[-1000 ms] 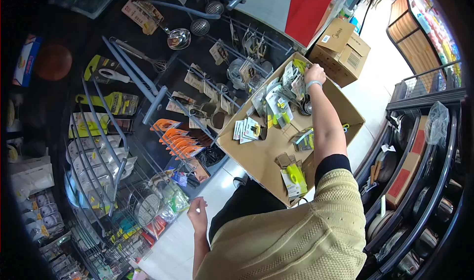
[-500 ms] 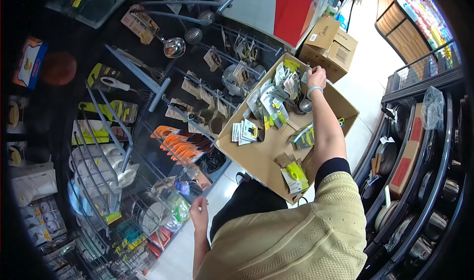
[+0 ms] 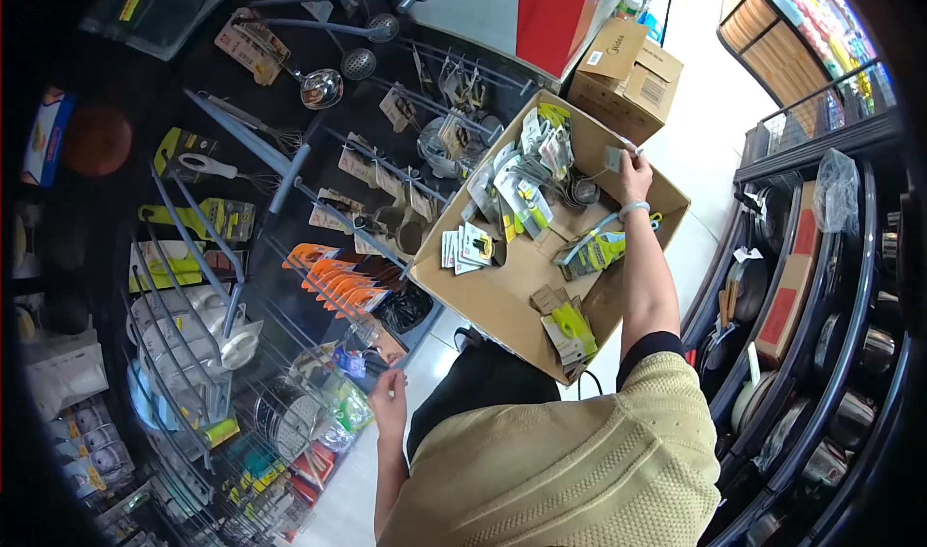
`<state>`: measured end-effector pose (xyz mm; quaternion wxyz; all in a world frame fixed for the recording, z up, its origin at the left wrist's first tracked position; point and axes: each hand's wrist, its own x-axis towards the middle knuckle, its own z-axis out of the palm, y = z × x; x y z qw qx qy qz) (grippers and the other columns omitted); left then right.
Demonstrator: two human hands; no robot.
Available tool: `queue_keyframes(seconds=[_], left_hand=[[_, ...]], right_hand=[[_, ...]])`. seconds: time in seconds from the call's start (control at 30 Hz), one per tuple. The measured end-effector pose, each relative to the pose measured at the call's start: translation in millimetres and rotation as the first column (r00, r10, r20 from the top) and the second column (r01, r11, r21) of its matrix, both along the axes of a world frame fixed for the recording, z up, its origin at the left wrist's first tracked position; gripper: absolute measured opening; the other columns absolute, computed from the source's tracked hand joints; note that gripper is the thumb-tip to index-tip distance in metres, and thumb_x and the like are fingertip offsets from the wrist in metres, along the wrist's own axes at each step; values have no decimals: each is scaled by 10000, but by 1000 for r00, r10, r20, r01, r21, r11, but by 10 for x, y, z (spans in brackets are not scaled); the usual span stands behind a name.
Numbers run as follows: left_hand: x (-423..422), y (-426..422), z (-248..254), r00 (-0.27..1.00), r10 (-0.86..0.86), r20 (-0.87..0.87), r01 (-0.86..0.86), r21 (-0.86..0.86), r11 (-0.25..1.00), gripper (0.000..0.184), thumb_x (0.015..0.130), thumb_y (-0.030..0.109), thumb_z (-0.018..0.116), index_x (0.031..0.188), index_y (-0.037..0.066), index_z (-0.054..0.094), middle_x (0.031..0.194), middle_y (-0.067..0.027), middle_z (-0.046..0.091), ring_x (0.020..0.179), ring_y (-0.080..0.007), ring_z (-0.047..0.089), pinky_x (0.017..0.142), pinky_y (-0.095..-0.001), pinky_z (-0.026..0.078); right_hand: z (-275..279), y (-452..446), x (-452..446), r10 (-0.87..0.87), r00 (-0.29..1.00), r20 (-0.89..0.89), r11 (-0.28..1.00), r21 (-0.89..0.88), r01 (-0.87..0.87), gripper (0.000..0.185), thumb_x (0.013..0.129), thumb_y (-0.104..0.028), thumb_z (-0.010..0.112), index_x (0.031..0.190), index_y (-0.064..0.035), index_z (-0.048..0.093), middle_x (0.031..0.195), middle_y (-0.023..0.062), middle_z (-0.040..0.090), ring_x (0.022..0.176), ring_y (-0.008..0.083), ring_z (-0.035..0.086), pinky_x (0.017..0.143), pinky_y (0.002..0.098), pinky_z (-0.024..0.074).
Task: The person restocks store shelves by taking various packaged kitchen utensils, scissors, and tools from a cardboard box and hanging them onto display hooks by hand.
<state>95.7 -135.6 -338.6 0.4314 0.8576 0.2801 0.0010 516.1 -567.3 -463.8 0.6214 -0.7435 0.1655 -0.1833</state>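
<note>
At the far right side of an open cardboard box point(image 3: 517, 301), my right hand point(image 3: 634, 175) has its fingers closed. Beside them show a small pale tag point(image 3: 612, 159) and a thin stem, but what I grip is too small to make out. A round metal ladle bowl point(image 3: 582, 192) lies just left of this hand, among packaged utensils point(image 3: 521, 195). Below the hand is a yellow-green packaged tool point(image 3: 594, 254). My left hand point(image 3: 388, 402) hangs low beside the rack, holding nothing visible, fingers loosely bent and apart.
Wire hooks on the left carry whisks, ladles and orange-carded tools point(image 3: 338, 281). A closed carton point(image 3: 628, 79) stands behind the open box. Shelves of pans point(image 3: 753, 281) run along the right. A yellow-green carded item point(image 3: 570, 333) lies in the box's near corner.
My right hand has shifted from above the utensils toward the right wall of the box. The pale tag now shows beside its fingers. My left hand has hardly moved.
</note>
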Motion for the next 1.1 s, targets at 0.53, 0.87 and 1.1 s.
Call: queue_keyframes(seconds=[0.53, 0.87, 1.1], left_hand=[[825, -334, -154, 926, -375, 35, 376, -33, 926, 464, 844, 191, 587, 1280, 151, 432, 923, -189, 603, 784, -313, 620, 671, -382, 491], [1318, -595, -322, 861, -497, -107, 503, 324, 802, 514, 824, 360, 580, 1293, 206, 434, 1032, -162, 553, 1001, -346, 527, 811, -451, 445], [1102, -498, -616, 763, -565, -314, 646, 356, 675, 463, 828, 423, 551, 1241, 217, 513, 1372, -97, 344, 1106, -283, 489, 860, -440, 398]], right_hand=[[1872, 663, -493, 224, 898, 378, 974, -50, -222, 326, 918, -98, 511, 1224, 15, 519, 1141, 89, 586, 1007, 116, 527, 858, 240, 417], [3015, 2142, -350, 397, 709, 583, 879, -19, -477, 382, 896, -30, 518, 1275, -14, 478, 996, 36, 555, 898, 102, 545, 819, 216, 419], [3101, 2510, -140, 292, 726, 622, 914, 42, -403, 368, 881, -57, 563, 1245, -25, 515, 1040, 44, 588, 911, 85, 523, 841, 219, 411]])
